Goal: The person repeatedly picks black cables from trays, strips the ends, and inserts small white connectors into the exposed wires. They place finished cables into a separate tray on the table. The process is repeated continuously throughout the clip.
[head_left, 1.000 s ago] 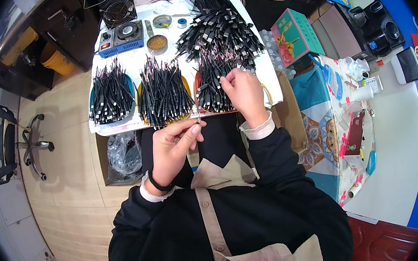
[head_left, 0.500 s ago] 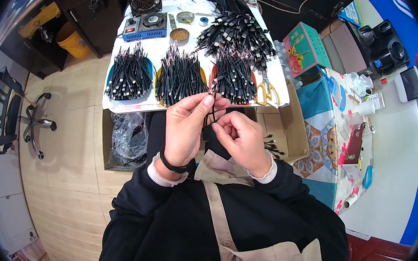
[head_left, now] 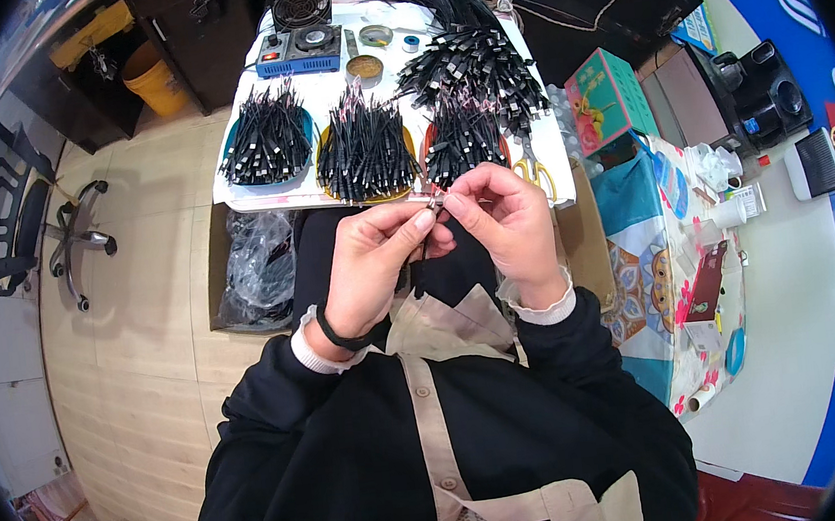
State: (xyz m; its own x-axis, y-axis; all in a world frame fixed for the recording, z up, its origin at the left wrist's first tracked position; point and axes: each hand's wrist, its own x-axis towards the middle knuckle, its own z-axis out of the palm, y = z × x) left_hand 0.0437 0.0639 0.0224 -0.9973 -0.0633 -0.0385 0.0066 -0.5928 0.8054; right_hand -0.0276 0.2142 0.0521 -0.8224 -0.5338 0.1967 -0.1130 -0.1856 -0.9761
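Close in front of me, just before the table's near edge, both hands work at one thin black cable (head_left: 425, 251). My left hand (head_left: 370, 270) pinches it between thumb and forefinger, its lower part hanging below the fingers. At the cable's upper end my right hand (head_left: 514, 223) is closed in a pinch, thumb against forefinger; the tiny part there is too small to make out. Beyond them stand bunches of short black cables with metal plugs: one in a teal tray (head_left: 308, 130), one in a yellow tray (head_left: 410, 144), one in a red tray (head_left: 504, 149).
Gold-handled scissors (head_left: 537, 181) lie at the white table's right corner. Farther back are a blue heating device (head_left: 299, 63), a small fan (head_left: 301, 6), a round tin (head_left: 364, 69), a spool (head_left: 411, 43) and a large cable heap (head_left: 472, 74). Below sits a box with plastic bags (head_left: 260, 271).
My right hand has risen from beside the hanging cable to its upper end, near the left fingertips. The left hand keeps its pinch, slightly lower. The view has shifted a little.
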